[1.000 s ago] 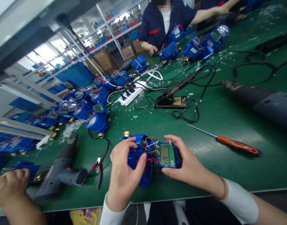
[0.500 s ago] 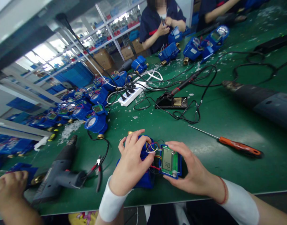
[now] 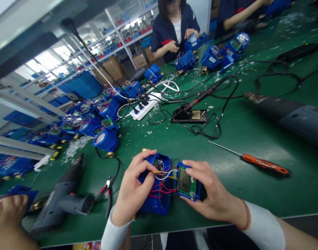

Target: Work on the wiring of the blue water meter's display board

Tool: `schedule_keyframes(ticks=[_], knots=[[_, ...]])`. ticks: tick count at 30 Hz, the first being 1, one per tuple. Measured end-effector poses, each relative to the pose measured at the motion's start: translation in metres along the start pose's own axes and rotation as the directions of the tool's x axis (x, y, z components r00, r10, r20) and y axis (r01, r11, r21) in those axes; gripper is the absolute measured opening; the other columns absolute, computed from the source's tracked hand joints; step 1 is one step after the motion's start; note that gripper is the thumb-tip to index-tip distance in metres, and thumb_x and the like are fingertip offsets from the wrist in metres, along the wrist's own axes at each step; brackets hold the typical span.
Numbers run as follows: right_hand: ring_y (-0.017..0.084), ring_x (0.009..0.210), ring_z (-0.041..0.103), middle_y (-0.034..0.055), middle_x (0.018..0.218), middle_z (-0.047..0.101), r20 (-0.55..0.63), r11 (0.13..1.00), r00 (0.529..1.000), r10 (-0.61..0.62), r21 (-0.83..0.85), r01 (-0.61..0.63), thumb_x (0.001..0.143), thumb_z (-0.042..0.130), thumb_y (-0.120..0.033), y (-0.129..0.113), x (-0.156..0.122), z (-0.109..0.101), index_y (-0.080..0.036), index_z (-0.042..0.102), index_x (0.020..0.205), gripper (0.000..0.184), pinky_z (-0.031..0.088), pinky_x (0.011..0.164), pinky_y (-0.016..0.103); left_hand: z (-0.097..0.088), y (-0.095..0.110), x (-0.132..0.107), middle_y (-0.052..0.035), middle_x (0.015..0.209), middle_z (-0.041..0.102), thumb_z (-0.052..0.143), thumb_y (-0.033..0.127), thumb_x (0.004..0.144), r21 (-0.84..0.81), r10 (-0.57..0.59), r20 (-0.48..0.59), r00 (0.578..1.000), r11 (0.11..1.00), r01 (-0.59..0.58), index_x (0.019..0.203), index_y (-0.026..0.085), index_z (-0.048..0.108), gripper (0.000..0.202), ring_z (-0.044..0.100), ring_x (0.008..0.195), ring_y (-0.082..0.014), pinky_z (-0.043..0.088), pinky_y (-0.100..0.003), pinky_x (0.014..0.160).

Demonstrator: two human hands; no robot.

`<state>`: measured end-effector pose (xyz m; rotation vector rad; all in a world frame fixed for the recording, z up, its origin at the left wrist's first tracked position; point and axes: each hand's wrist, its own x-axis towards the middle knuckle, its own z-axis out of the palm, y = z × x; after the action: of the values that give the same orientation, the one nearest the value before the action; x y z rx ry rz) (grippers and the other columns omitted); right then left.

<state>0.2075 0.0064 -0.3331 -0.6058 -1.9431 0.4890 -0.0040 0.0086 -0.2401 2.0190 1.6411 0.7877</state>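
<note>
An open blue meter housing [image 3: 156, 199] lies on the green table near its front edge. My left hand [image 3: 131, 192] grips its left side, with the fingers curled over the rim. My right hand [image 3: 209, 198] pinches a green circuit board with a small display [image 3: 186, 182] in a blue frame. Red, yellow and white wires [image 3: 162, 180] run from the board into the housing. The board is tilted beside the housing, not seated in it.
An orange-handled screwdriver [image 3: 263, 164] lies to the right. A grey heat gun [image 3: 62, 198] and red-handled pliers [image 3: 106, 192] lie to the left. A soldering iron on its stand [image 3: 190, 113], a power strip [image 3: 144, 107], cables and several blue meters fill the back. Other people work at the far side.
My left hand has shifted from covering the housing to gripping its left rim, exposing the inside. The board in my right hand has moved slightly away, stretching the wires.
</note>
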Motion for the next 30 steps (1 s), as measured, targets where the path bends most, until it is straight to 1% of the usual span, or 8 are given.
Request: schedule_keyframes(ticks=[3,6,10,13,16,21,25,30], knots=[[0.024,0.123,0.042,0.0173,0.134,0.039,0.018,0.999,0.999,-0.042,0.035,0.041,0.083,0.061,-0.009,0.000,0.001,0.000,-0.016,0.024,0.138,0.067,0.037,0.097,0.039,-0.002,0.010,0.004,-0.0048,0.127,0.063,0.045,0.004,0.071,0.152,0.115,0.102,0.988,0.980,-0.130,0.097,0.025,0.057,0.036,0.048,0.127,-0.0242,0.022,-0.055,0.111],[0.024,0.123,0.041,0.0171,0.135,0.038,0.044,0.997,0.997,-0.069,0.045,0.067,0.082,0.060,-0.007,0.002,0.001,-0.001,-0.017,0.022,0.139,0.068,0.037,0.097,0.039,-0.004,0.020,0.016,-0.0027,0.136,0.056,0.039,0.000,0.065,0.141,0.199,0.336,0.921,0.956,-0.258,0.133,0.028,0.037,0.074,0.047,0.129,-0.0192,0.011,-0.050,0.114],[0.025,0.125,0.041,0.0166,0.136,0.038,0.041,0.995,0.997,-0.070,0.076,0.067,0.082,0.061,-0.007,0.003,0.000,-0.001,-0.020,0.021,0.140,0.072,0.036,0.098,0.041,-0.007,0.027,0.038,0.0005,0.107,0.069,0.036,0.001,0.067,0.035,0.238,0.541,0.806,0.952,-0.304,0.113,0.026,0.056,0.056,0.060,0.104,-0.0180,0.028,-0.041,0.101],[0.024,0.125,0.042,0.0152,0.134,0.040,-0.002,0.992,1.000,-0.019,0.124,0.019,0.081,0.063,-0.009,0.003,-0.001,0.000,-0.020,0.025,0.138,0.069,0.036,0.100,0.040,-0.011,0.025,0.049,-0.0006,0.082,0.063,0.043,0.007,0.067,0.034,0.206,0.534,0.820,0.964,-0.264,0.084,0.022,0.064,0.031,0.056,0.085,-0.0208,0.035,-0.037,0.081],[0.024,0.123,0.042,0.0127,0.131,0.043,-0.025,0.975,0.995,0.093,0.203,-0.086,0.080,0.067,-0.013,0.002,-0.001,0.002,-0.022,0.028,0.136,0.069,0.037,0.101,0.040,-0.018,0.017,0.054,-0.0010,0.075,0.056,0.049,0.015,0.072,-0.033,0.198,0.529,0.825,0.976,-0.213,0.065,0.020,0.059,0.014,0.053,0.078,-0.0193,0.037,-0.036,0.078],[0.025,0.122,0.044,0.0089,0.130,0.044,-0.023,0.888,0.944,0.329,0.349,-0.301,0.075,0.074,-0.023,0.002,-0.003,0.006,-0.028,0.032,0.135,0.073,0.038,0.105,0.041,-0.026,-0.003,0.060,-0.0078,0.094,0.066,0.041,0.027,0.085,-0.249,0.209,0.559,0.802,0.965,-0.078,0.070,0.018,0.060,0.025,0.059,0.094,-0.0215,0.044,-0.035,0.087],[0.025,0.118,0.049,0.0074,0.130,0.045,0.028,0.758,0.868,0.496,0.473,-0.449,0.072,0.078,-0.029,0.003,-0.005,0.007,-0.031,0.037,0.131,0.072,0.044,0.099,0.040,-0.024,-0.011,0.060,-0.0057,0.081,0.065,0.039,0.033,0.094,-0.284,0.109,0.562,0.820,0.957,0.067,0.081,0.015,0.060,0.030,0.059,0.079,-0.0172,0.046,-0.030,0.076],[0.023,0.116,0.051,0.0071,0.129,0.046,0.038,0.686,0.841,0.539,0.559,-0.465,0.071,0.080,-0.029,0.004,-0.003,0.006,-0.030,0.037,0.130,0.072,0.046,0.097,0.035,-0.021,-0.007,0.060,-0.0007,0.073,0.060,0.043,0.032,0.094,-0.286,0.040,0.559,0.828,0.947,0.148,0.081,0.014,0.058,0.027,0.054,0.069,-0.0117,0.042,-0.024,0.068]])
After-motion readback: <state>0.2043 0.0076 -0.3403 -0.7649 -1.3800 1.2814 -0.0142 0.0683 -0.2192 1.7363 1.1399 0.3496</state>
